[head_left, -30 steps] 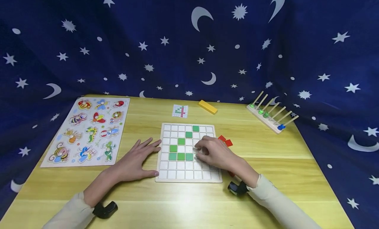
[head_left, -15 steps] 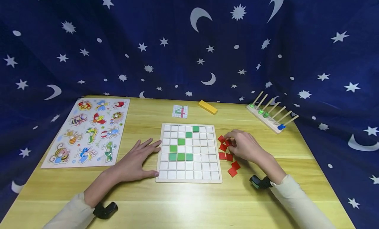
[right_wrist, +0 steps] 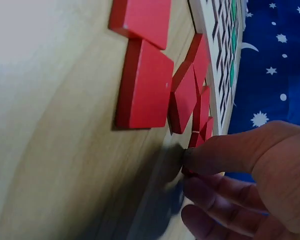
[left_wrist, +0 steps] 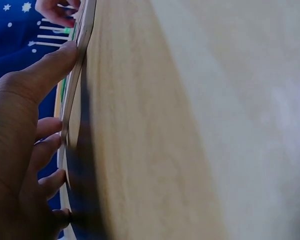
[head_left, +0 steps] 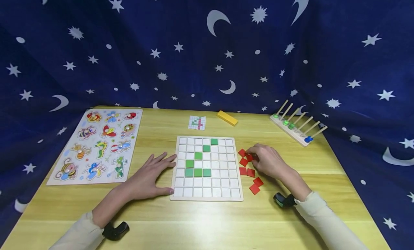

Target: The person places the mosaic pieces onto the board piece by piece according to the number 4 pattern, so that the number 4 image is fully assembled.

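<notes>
A white gridded board (head_left: 207, 192) lies mid-table, with several green tiles (head_left: 198, 156) in its squares, forming a diagonal and a short row. My left hand (head_left: 147, 178) has its fingers spread; its fingertips and thumb (left_wrist: 55, 65) touch the board's left edge. Right of the board lie several loose red tiles (head_left: 254, 189), seen close up in the right wrist view as thick red squares (right_wrist: 145, 85). Among the farther ones is my right hand (head_left: 266, 159), whose thumb and fingers pinch a red tile (right_wrist: 187, 170), mostly hidden by the fingers.
Behind the board are a small pattern card (head_left: 197, 123) and a yellow block (head_left: 227, 117). An insect puzzle board (head_left: 97, 146) lies at the left. A peg stand with beads (head_left: 291, 131) stands at the back right. A starry blue cloth (head_left: 181, 63) hangs behind the table.
My right hand has moved right, from over the board to the red tiles, uncovering the board's right side and more tiles. My left hand has stayed at the board's left edge.
</notes>
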